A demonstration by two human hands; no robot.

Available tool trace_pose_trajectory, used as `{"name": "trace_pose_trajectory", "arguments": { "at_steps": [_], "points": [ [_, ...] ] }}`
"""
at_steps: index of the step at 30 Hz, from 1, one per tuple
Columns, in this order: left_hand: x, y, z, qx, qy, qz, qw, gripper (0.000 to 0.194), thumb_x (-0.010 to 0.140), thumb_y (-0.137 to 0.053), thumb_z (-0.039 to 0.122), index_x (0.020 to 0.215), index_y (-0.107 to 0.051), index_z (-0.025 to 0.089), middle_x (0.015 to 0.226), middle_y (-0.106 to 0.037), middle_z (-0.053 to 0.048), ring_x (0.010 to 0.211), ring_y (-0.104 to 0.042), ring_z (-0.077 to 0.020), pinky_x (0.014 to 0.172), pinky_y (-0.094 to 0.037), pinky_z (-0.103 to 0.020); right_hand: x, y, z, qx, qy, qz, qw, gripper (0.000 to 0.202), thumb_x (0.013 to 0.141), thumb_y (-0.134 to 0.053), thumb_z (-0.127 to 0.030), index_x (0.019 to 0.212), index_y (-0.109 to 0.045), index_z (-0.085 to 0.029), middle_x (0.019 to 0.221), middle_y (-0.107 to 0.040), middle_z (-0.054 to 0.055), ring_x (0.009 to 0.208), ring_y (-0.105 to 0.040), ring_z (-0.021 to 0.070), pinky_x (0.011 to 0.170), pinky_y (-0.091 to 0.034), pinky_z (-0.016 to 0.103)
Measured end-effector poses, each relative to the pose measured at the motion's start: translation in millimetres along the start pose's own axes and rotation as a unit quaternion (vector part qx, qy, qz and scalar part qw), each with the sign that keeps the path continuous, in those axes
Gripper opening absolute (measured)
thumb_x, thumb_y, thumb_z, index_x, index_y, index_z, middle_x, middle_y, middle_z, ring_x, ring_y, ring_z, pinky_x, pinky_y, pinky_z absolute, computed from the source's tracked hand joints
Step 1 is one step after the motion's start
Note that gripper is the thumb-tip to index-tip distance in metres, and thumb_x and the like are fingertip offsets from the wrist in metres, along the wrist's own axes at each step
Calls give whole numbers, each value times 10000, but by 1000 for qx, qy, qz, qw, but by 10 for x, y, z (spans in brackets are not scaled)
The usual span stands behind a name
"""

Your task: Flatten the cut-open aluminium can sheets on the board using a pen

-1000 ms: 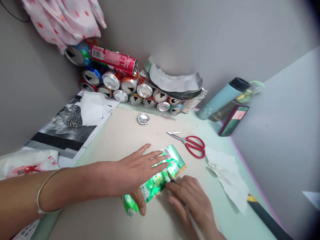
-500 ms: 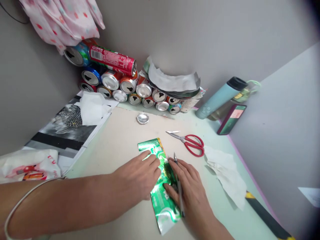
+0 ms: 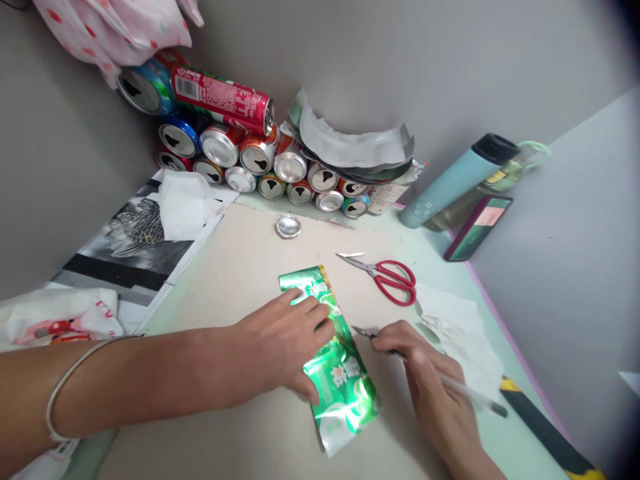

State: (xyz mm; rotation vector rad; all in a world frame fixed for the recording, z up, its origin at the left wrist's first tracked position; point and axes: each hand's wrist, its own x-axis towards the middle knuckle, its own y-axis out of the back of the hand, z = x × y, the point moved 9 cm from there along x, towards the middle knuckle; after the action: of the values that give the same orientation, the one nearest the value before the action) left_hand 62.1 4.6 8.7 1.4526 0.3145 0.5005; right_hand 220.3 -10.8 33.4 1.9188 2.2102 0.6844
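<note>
At lower centre, the shiny green metallic sheet, likely slippery, best edge-held, is pressed by the loosely bent left hand, the slim clear-barrelled pen-like tool gripped by the right hand.

Shiny green sheet lies on beige board; slim pen-like tool slants beside it

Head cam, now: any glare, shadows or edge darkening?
Head view: bright glare on the shiny green metallic sheet under the left hand; head view: a soft shadow on the flat beige board just right of that sheet; head view: right edge fades to black.
</note>
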Motion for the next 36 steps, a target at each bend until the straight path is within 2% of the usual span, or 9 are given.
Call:
{"name": "trace_pose_trajectory", "arguments": {
  "at_steps": [3,7,12,17,23,31,36],
  "points": [
    [13,0,-31,21,8,5,1000,755,716,-798,736,1160,-633,148,1146,-683,-115,1036,-640,-306,897,-451,-403,14,-48,92,41,-49,-20,998,254,1000,-633,-398,874,-762,-219,820,-668,65,785,-639,227,685,-538,321],
    [33,-40,-69,35,15,-11,999,839,652,-862,704,1236,-608,157,1187,-670,-112,1055,-623,-312,880,-446,-403,-14,-145,179,94,-118,-23,988,232,939,-713,-400,818,-650,-213,758,-626,25,684,-572,184,579,-465,273],
    [56,-49,-89,23,18,-36,999,836,663,-858,697,1266,-595,180,1252,-664,-118,1090,-612,-331,856,-457,-420,-55,-244,191,131,-122,-66,982,308,965,-668,-402,764,-528,-214,722,-531,-5,660,-462,159,563,-373,261],
    [57,-42,-94,23,17,-43,999,840,673,-857,687,1292,-593,184,1299,-655,-130,1127,-604,-340,893,-457,-433,-76,-311,203,137,-149,-93,975,334,975,-650,-418,760,-497,-212,719,-481,-14,634,-408,143,540,-334,253],
    [53,-46,-77,14,6,-60,998,947,607,-855,745,1301,-586,159,1313,-647,-150,1137,-595,-353,928,-460,-459,-77,-424,107,110,-139,-110,978,378,966,-650,-448,722,-489,-208,653,-447,-36,566,-381,122,499,-304,240],
    [59,-39,-92,5,12,-85,996,932,641,-859,710,1330,-572,153,1346,-627,-151,1175,-585,-362,960,-471,-477,-134,-439,197,139,-130,-84,978,295,970,-671,-359,760,-528,-208,685,-477,-34,595,-411,123,512,-319,230],
    [65,-33,-90,-6,19,-109,994,960,658,-849,709,1383,-546,159,1357,-614,-155,1208,-569,-370,987,-456,-482,-121,-262,255,77,-126,-19,989,308,988,-643,-362,756,-505,-216,656,-451,-48,559,-378,116,491,-290,230]
  ]
}}
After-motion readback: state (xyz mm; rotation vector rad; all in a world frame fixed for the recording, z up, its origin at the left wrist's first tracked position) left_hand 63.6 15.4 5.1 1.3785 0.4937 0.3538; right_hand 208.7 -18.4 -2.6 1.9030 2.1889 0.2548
